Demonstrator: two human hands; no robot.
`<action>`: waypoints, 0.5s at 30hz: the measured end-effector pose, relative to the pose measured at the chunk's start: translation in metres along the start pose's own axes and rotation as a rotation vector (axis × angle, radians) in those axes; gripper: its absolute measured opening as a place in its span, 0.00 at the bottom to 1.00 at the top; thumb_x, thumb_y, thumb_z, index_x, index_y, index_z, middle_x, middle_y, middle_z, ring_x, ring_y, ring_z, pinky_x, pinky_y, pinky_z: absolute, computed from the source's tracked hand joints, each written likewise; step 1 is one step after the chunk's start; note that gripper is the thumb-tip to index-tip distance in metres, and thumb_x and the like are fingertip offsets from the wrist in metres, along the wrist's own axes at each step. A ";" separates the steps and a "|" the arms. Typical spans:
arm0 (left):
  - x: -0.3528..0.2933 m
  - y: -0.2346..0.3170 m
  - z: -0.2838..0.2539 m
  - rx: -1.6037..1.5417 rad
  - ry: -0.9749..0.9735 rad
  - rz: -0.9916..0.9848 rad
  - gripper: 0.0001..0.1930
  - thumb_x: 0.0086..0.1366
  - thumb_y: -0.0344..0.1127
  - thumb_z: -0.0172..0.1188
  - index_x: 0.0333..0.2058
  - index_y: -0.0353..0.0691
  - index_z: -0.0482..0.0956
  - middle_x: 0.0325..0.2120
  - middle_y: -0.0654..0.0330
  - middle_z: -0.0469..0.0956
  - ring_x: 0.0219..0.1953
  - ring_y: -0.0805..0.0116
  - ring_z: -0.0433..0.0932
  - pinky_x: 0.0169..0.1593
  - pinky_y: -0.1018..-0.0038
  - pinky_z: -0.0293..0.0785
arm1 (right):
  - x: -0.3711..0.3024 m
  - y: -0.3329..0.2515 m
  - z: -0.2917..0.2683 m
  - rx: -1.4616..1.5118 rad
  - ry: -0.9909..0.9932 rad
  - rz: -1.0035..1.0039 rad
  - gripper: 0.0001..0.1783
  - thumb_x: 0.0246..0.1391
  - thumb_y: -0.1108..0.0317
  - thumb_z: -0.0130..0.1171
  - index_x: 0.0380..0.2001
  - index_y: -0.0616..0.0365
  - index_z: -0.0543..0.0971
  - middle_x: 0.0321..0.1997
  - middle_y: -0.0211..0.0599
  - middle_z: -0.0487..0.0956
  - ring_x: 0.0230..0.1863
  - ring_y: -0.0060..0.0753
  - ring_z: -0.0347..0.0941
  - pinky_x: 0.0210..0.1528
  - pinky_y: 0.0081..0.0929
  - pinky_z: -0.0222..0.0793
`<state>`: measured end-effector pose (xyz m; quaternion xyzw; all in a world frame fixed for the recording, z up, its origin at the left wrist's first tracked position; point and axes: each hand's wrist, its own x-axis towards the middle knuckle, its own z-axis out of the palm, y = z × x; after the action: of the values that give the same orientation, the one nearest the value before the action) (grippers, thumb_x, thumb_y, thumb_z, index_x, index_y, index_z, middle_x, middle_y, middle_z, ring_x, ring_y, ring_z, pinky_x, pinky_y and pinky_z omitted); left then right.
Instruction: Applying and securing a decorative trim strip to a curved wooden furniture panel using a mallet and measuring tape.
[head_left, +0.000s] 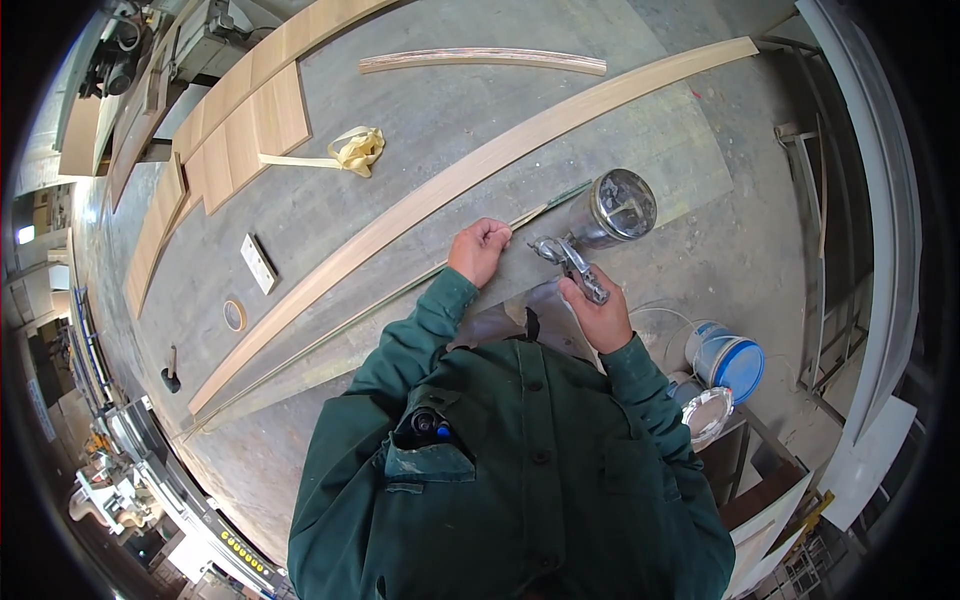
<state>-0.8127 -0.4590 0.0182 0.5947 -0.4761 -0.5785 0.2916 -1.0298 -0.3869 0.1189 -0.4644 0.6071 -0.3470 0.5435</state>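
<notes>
My right hand (601, 310) is wrapped round the handle of a metal spray gun (568, 262). The gun's large silver cup (622, 207) is at its far right side, smeared with dried residue. My left hand (479, 251) is closed in a pinch on a long, thin strip (380, 308), which runs from near the cup down to the lower left. Just beyond the strip, a long pale wooden board (430, 195) lies diagonally across the grey work surface (450, 105).
Farther off lie a short layered wood strip (480, 61), wide wooden panels (235, 160) and a crumpled yellow tape bundle (358, 152). A tape roll (234, 315) and a small white block (259, 263) are at left. A blue-lidded bucket (738, 368) stands at right beside metal framing.
</notes>
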 end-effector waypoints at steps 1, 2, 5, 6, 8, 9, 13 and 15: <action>0.000 0.001 0.000 -0.007 0.000 0.003 0.09 0.66 0.35 0.58 0.35 0.34 0.80 0.23 0.66 0.78 0.27 0.79 0.72 0.35 0.79 0.70 | 0.000 0.000 0.001 0.000 0.000 0.000 0.14 0.59 0.64 0.62 0.41 0.64 0.77 0.29 0.35 0.78 0.32 0.19 0.69 0.37 0.24 0.70; 0.000 0.001 0.000 -0.007 0.000 0.003 0.09 0.66 0.35 0.58 0.35 0.34 0.80 0.23 0.66 0.78 0.27 0.79 0.72 0.35 0.79 0.70 | 0.000 0.000 0.001 0.006 0.002 -0.009 0.13 0.60 0.64 0.62 0.39 0.64 0.77 0.29 0.31 0.77 0.32 0.18 0.69 0.36 0.22 0.68; 0.000 0.004 0.000 0.016 -0.003 0.000 0.09 0.66 0.35 0.58 0.35 0.34 0.80 0.24 0.66 0.78 0.28 0.79 0.72 0.35 0.79 0.71 | -0.001 0.000 0.002 0.007 0.002 -0.022 0.13 0.60 0.63 0.62 0.37 0.64 0.77 0.28 0.28 0.75 0.32 0.18 0.68 0.35 0.21 0.67; -0.001 0.005 0.001 0.024 0.000 -0.002 0.09 0.65 0.35 0.58 0.35 0.34 0.80 0.24 0.66 0.78 0.28 0.79 0.73 0.35 0.79 0.71 | -0.001 0.000 0.002 0.002 0.000 -0.026 0.13 0.60 0.63 0.62 0.37 0.63 0.77 0.28 0.28 0.75 0.31 0.18 0.68 0.35 0.21 0.67; -0.001 0.003 0.001 0.032 0.004 -0.003 0.09 0.65 0.35 0.58 0.35 0.34 0.80 0.24 0.66 0.78 0.28 0.79 0.73 0.35 0.78 0.71 | -0.001 0.001 0.002 -0.004 -0.003 -0.022 0.14 0.60 0.63 0.62 0.40 0.64 0.77 0.29 0.32 0.77 0.32 0.19 0.69 0.36 0.23 0.68; -0.001 0.003 0.001 0.031 0.006 -0.005 0.09 0.65 0.35 0.58 0.35 0.34 0.80 0.24 0.65 0.78 0.28 0.79 0.73 0.36 0.78 0.71 | -0.001 0.001 0.001 -0.010 -0.006 -0.018 0.15 0.59 0.64 0.62 0.43 0.64 0.77 0.30 0.36 0.79 0.32 0.20 0.70 0.37 0.25 0.70; -0.002 0.001 0.000 0.014 0.006 -0.009 0.09 0.66 0.35 0.58 0.35 0.34 0.80 0.24 0.65 0.78 0.28 0.78 0.73 0.36 0.78 0.71 | 0.002 0.002 -0.002 -0.020 0.031 0.001 0.15 0.60 0.64 0.62 0.42 0.64 0.77 0.28 0.34 0.77 0.31 0.19 0.69 0.36 0.24 0.69; -0.001 0.001 0.000 0.013 0.003 0.000 0.09 0.66 0.35 0.58 0.35 0.34 0.80 0.24 0.65 0.78 0.28 0.78 0.73 0.36 0.78 0.71 | 0.005 0.006 -0.005 0.007 0.093 -0.008 0.15 0.60 0.63 0.62 0.42 0.64 0.77 0.26 0.32 0.75 0.30 0.19 0.67 0.34 0.24 0.68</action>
<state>-0.8132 -0.4579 0.0192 0.5974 -0.4793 -0.5747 0.2885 -1.0359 -0.3902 0.1128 -0.4483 0.6286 -0.3723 0.5150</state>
